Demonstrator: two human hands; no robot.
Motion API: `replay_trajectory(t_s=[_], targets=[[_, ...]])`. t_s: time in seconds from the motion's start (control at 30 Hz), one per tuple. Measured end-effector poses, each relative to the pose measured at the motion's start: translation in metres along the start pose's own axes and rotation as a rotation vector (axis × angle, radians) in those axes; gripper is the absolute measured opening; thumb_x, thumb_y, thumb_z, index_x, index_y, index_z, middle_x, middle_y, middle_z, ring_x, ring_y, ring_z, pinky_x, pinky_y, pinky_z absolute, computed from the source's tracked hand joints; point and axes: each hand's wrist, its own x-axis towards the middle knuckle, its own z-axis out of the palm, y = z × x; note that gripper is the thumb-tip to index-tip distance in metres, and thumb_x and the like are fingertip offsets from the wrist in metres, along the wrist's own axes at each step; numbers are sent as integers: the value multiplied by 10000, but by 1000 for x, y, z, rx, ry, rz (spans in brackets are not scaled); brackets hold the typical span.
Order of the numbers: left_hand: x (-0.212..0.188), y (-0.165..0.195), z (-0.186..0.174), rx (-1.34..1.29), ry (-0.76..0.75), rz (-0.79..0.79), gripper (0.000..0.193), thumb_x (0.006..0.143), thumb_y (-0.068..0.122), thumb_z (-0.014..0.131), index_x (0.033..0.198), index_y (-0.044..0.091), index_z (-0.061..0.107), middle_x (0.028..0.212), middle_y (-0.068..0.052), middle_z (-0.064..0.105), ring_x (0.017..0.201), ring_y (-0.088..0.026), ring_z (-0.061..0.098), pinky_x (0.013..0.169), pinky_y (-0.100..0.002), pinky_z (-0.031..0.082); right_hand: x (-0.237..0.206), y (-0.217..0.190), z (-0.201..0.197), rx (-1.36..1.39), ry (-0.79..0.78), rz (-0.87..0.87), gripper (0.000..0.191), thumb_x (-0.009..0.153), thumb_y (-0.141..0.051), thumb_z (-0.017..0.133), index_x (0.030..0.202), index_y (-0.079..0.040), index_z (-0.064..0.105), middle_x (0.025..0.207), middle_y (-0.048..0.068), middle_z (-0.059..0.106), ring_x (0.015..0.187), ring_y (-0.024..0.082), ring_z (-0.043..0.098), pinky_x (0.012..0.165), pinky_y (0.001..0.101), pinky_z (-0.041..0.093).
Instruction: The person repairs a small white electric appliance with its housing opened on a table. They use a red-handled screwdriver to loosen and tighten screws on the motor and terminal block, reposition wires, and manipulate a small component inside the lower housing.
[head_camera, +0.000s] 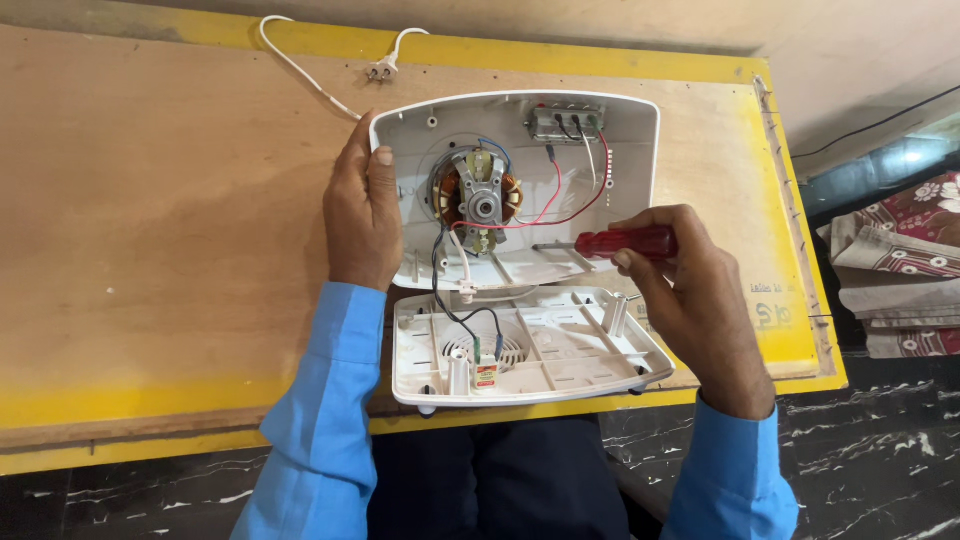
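An opened white plastic appliance housing (630, 150) lies on the wooden table (170, 220), with a copper-wound motor (478, 197) and red, black and white wires inside. My left hand (362, 205) grips the housing's left rim. My right hand (680, 285) holds a red-handled screwdriver (625, 242), its metal tip pointing left toward the lower inside of the housing. The detached white cover (560, 350) lies in front, near the table edge, joined to the housing by wires.
A white power cord with plug (380, 70) runs from the housing to the table's far edge. The table has yellow borders. Folded patterned cloths (900, 260) are stacked at the right. Dark marble floor lies below.
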Motion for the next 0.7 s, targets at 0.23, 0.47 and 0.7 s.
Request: replay_trajectory(t_s=[0.23, 0.47, 0.7], targets=[[0, -1, 1, -21, 2, -11, 502, 1142, 355, 456, 1465, -20, 538, 1417, -209, 644, 1309, -300, 648, 1077, -381, 512, -23, -4, -13, 181, 147, 48, 243, 991, 38, 664, 1204, 49, 548, 1121, 199, 734, 1052, 234, 733, 877, 340, 621], [-1, 0, 1, -6, 8, 5, 499, 1148, 355, 458, 1465, -21, 539, 1430, -214, 635, 1324, -306, 638, 1083, -386, 509, -49, -19, -22, 422, 368, -16, 216, 1096, 7, 631, 1262, 29, 495, 1251, 250, 694, 1163, 281, 730, 992, 398, 646], [0, 0, 2, -1, 11, 24, 481, 1156, 342, 458, 1459, -22, 544, 1432, -214, 637, 1324, -310, 640, 1083, -390, 509, -37, -22, -10, 504, 373, -103, 218, 1111, 7, 628, 1269, 17, 478, 1275, 248, 690, 1179, 276, 733, 995, 411, 634]])
